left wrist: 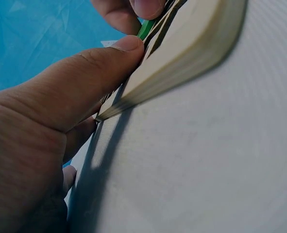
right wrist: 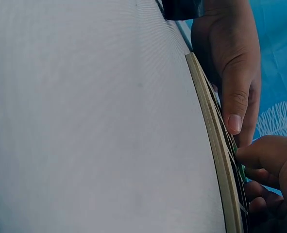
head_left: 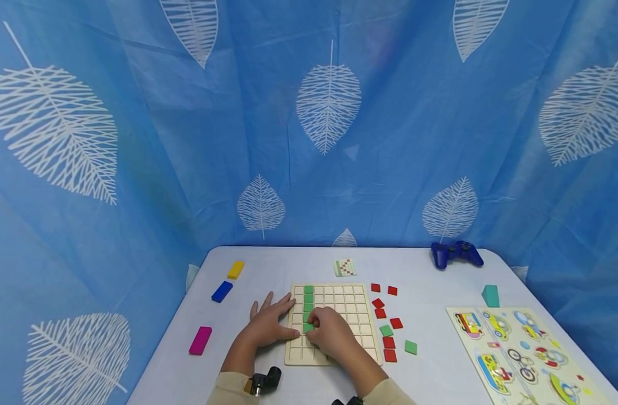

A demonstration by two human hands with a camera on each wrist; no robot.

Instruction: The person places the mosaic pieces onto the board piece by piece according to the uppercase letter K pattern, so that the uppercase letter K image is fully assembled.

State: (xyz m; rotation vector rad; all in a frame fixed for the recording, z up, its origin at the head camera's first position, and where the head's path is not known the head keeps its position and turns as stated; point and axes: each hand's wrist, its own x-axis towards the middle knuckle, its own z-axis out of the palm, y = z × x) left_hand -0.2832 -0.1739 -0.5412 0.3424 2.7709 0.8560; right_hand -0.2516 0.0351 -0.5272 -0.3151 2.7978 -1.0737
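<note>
A pale wooden grid board lies on the white table, with several green square tiles in a column down its second line of cells from the left. My left hand rests on the board's left edge, fingers spread and thumb reaching over the cells. Low in that green column, my right hand pinches a green tile between curled fingers, mostly covering it. In the left wrist view this tile tilts against the board, right by the left thumb. The right wrist view shows its green edge under the right fingertips.
Loose red tiles and green tiles lie right of the board. A pattern card is behind it. Yellow, blue and pink blocks sit left; a game controller, teal block and picture puzzle right.
</note>
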